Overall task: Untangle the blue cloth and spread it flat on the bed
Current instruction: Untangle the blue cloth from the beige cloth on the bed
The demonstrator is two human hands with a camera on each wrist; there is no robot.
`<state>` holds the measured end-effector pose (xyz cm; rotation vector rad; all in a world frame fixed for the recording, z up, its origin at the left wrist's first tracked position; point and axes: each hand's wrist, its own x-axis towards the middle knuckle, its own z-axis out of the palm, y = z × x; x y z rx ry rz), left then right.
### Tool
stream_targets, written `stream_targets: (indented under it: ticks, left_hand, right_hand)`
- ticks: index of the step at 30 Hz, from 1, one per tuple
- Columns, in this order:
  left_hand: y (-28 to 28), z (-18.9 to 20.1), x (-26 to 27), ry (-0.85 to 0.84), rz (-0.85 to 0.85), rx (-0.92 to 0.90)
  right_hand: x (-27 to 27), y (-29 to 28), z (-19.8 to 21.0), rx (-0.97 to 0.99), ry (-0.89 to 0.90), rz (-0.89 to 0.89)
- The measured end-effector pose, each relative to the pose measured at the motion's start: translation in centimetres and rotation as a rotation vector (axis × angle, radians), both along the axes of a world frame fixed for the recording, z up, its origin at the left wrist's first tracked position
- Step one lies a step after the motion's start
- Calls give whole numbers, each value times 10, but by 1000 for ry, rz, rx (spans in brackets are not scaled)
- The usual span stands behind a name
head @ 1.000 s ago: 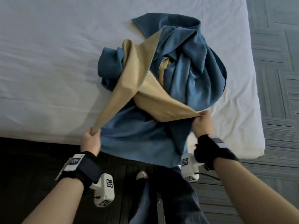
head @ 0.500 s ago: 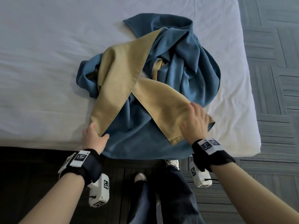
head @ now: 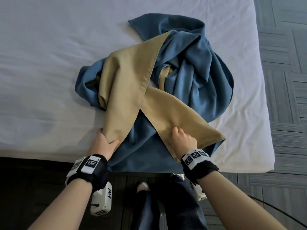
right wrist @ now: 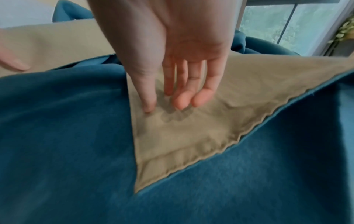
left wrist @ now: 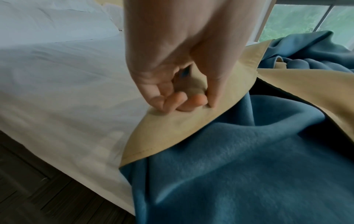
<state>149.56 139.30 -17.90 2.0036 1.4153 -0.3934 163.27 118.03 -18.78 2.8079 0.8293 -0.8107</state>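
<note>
While the bed (head: 49, 63) fills most of my head view under its white sheet, the blue cloth (head: 199, 83) sits bunched on it near the front edge, toward the right side, still twisted and heaped rather than flat. Its lower blue part hangs a little over the bed edge toward me. Two tan strips of its underside (head: 126, 77) are turned up and cross each other over the blue, one running up to the right, the other down to the right and ending in a pointed corner. Beyond the bed on the right I see grey patterned flooring (head: 285, 80), and dark flooring in front.

My left hand (head: 103, 143) is at the lower end of the left tan strip, fingers and thumb curled and pinching a fold of it, which the left wrist view shows plainly. My right hand (head: 182, 138) lies on the right tan strip near its pointed corner; in the right wrist view its fingers (right wrist: 203, 95) are nearly straight, tips touching or just above the fabric, gripping nothing. The hands are near each other but apart.
</note>
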Motion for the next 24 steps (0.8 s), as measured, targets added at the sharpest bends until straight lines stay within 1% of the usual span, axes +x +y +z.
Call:
stream_targets:
  ticks: [2, 3, 5, 7, 8, 11, 12, 13, 14, 17, 18, 21, 24]
  left_hand:
    - [-1, 0, 7, 5, -7, -63]
    - [-2, -1, 10, -6, 11, -95]
    - [0, -2, 13, -34, 93, -112]
    - [8, -4, 14, -79, 227, -63]
    - [14, -5, 13, -126, 324, -32]
    - [39, -1, 8, -341, 603, 20]
    - [47, 2, 7, -416, 660, 30]
    - [54, 4, 8, -473, 678, 47]
    - [59, 6, 10, -487, 648, 56]
    - [65, 7, 18, -355, 376, 66]
    - [63, 6, 21, -327, 325, 44]
    - [54, 5, 34, -312, 308, -26]
    - [55, 6, 54, -308, 353, -70]
  right_hand:
    - [11, -1, 3, -19, 77, 25]
    - [12, -2, 4, 4, 77, 29]
    - [10, -1, 6, 100, 2, 50]
    - [4, 3, 4, 131, -58, 68]
    - [3, 5, 4, 117, -53, 58]
    - [7, 8, 2, 87, -73, -25]
    - [9, 8, 1, 83, -88, -38]
    - [10, 8, 2, 81, -95, -37]
    - [11, 8, 2, 78, -87, -32]
    - [20, 10, 9, 140, -47, -53]
    - [25, 10, 12, 179, -47, -65]
    - [43, 16, 22, 322, -79, -85]
    - [79, 24, 31, 401, -101, -142]
